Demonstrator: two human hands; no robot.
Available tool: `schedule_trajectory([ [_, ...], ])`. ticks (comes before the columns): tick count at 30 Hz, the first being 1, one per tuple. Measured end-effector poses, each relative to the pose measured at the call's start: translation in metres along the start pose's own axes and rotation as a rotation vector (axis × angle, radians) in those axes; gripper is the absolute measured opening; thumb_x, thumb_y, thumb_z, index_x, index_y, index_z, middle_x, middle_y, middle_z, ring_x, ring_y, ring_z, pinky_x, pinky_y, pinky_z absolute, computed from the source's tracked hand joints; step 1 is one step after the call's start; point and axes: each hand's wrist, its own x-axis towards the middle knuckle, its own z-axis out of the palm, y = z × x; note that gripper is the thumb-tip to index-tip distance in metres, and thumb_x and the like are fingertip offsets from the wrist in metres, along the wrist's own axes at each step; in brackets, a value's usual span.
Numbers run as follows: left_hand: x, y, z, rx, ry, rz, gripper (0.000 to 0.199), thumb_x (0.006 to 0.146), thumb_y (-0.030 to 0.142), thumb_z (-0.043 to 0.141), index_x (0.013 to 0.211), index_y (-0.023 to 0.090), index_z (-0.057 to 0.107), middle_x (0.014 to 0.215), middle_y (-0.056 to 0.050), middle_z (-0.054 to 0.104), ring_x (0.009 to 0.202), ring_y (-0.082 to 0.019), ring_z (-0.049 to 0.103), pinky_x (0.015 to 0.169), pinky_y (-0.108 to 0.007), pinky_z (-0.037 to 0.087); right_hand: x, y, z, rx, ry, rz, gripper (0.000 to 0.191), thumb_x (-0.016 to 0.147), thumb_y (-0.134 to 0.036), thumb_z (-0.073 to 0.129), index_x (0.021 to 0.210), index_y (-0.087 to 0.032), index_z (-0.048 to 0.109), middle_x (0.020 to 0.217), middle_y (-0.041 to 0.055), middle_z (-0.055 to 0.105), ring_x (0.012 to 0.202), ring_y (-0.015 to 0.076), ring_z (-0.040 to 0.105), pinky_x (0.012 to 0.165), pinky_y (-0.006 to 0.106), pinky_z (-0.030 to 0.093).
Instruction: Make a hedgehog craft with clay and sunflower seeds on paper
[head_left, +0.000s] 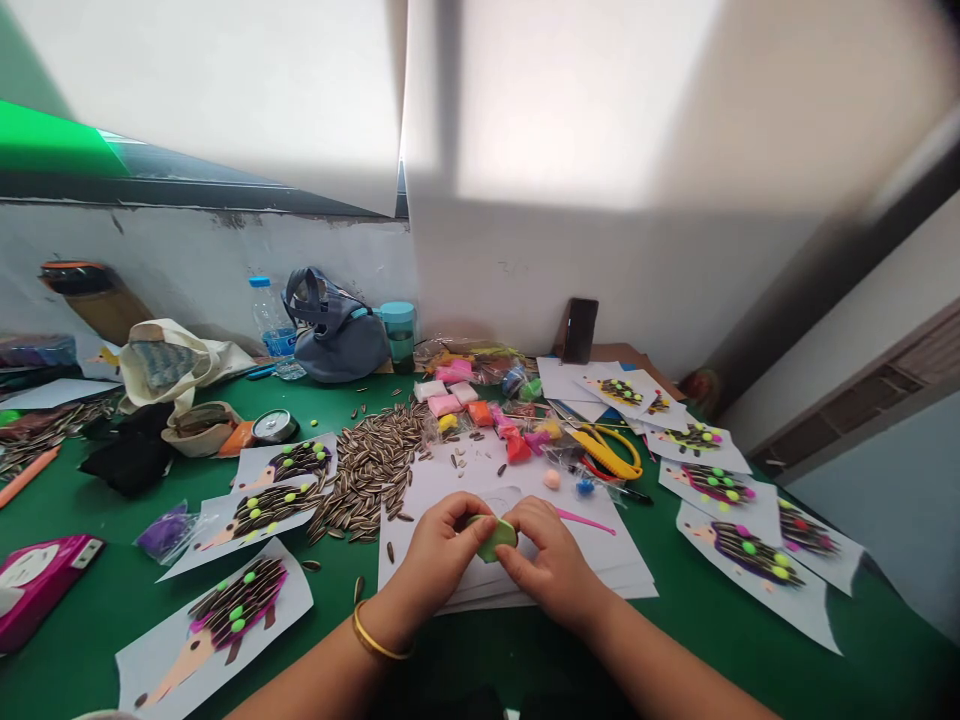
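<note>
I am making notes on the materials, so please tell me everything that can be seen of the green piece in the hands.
The green piece is light, dull green, roundish and flattened, with a smooth surface; it looks like soft clay. The left hand pinches one side and the right hand the other, so parts of its edge are hidden. It is over the white paper, one broad face showing to the camera; whether it touches the paper cannot be told.
</note>
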Motion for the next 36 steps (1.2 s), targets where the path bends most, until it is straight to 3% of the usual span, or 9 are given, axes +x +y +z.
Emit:
schedule_trajectory([
  [5, -0.0026, 0.0044, 0.0015, -0.057, -0.021, 0.006, 0.027, 0.076, 0.036, 0.072, 0.095, 0.018, 0.064, 0.089, -0.003, 0.064, 0.081, -0.017, 0.059, 0.074, -0.028, 0.048, 0.0021, -0.0009, 0.0016, -0.008, -0.018, 0.026, 0.016, 0.090, -0.024, 0.054, 0.075, -0.021, 0.058, 0.073, -0.0003, 0.059, 0.075, 0.0165, 0.052, 0.072, 0.031, 0.037],
  [10, -0.0015, 0.0060, 0.0010, 0.132, -0.041, 0.032, 0.022, 0.079, 0.038, 0.068, 0.075, 0.017, 0.066, 0.076, -0.004, 0.064, 0.076, -0.018, 0.058, 0.071, -0.027, 0.046, 0.0012, -0.0010, 0.0014, -0.012, -0.024, 0.025, 0.017, 0.087, -0.024, 0.053, 0.070, -0.020, 0.054, 0.072, -0.0001, 0.055, 0.074, 0.0166, 0.050, 0.072, 0.032, 0.037],
  [15, 0.0015, 0.0028, -0.0012, 0.094, -0.046, 0.029, 0.027, 0.087, 0.042, 0.058, 0.083, 0.017, 0.066, 0.081, -0.004, 0.066, 0.078, -0.018, 0.058, 0.073, -0.028, 0.046, 0.0001, 0.0031, -0.0016, 0.002, -0.026, 0.007, 0.025, 0.094, -0.027, 0.044, 0.072, -0.020, 0.054, 0.072, 0.0007, 0.054, 0.075, 0.0171, 0.049, 0.073, 0.033, 0.037],
  [18, 0.0014, 0.0024, -0.0007, 0.109, -0.043, 0.010, 0.023, 0.083, 0.039, 0.062, 0.080, 0.017, 0.066, 0.078, -0.004, 0.065, 0.076, -0.018, 0.058, 0.072, -0.027, 0.046, 0.0001, 0.0028, -0.0016, -0.013, -0.025, 0.012, 0.028, 0.094, -0.029, 0.045, 0.069, -0.020, 0.052, 0.071, 0.0005, 0.052, 0.073, 0.0171, 0.049, 0.072, 0.033, 0.038],
  [22, 0.0012, 0.0019, -0.0005, 0.087, 0.015, 0.000, 0.025, 0.080, 0.041, 0.066, 0.077, 0.017, 0.067, 0.077, -0.004, 0.066, 0.075, -0.018, 0.058, 0.070, -0.028, 0.046, 0.0010, 0.0007, 0.0000, 0.005, -0.033, 0.022, 0.020, 0.091, -0.036, 0.054, 0.079, -0.021, 0.060, 0.076, 0.0011, 0.057, 0.077, 0.0181, 0.051, 0.072, 0.032, 0.039],
  [28, 0.0034, -0.0008, -0.0016, -0.010, -0.002, -0.019, 0.030, 0.083, 0.045, 0.064, 0.091, 0.016, 0.070, 0.088, -0.007, 0.069, 0.080, -0.019, 0.060, 0.072, -0.028, 0.047, 0.0018, 0.0035, 0.0001, -0.005, 0.027, 0.056, 0.016, 0.089, -0.026, 0.054, 0.075, -0.021, 0.059, 0.074, 0.0006, 0.057, 0.075, 0.0174, 0.052, 0.072, 0.031, 0.040],
  [33, 0.0042, -0.0021, -0.0016, -0.032, 0.014, -0.066, 0.027, 0.075, 0.040, 0.073, 0.079, 0.015, 0.066, 0.072, -0.002, 0.064, 0.067, -0.015, 0.056, 0.065, -0.026, 0.045, 0.0017, 0.0035, -0.0012, 0.017, 0.028, 0.050, 0.012, 0.087, -0.026, 0.057, 0.077, -0.021, 0.060, 0.075, 0.0003, 0.058, 0.077, 0.0177, 0.053, 0.073, 0.031, 0.041],
  [36, 0.0044, -0.0005, -0.0020, -0.031, 0.023, -0.068, 0.027, 0.074, 0.041, 0.073, 0.078, 0.015, 0.068, 0.072, -0.002, 0.065, 0.069, -0.016, 0.057, 0.067, -0.027, 0.046, 0.0020, 0.0028, -0.0012, 0.040, 0.026, 0.047, 0.011, 0.088, -0.027, 0.057, 0.081, -0.022, 0.062, 0.077, 0.0009, 0.060, 0.079, 0.0182, 0.054, 0.074, 0.031, 0.042],
])
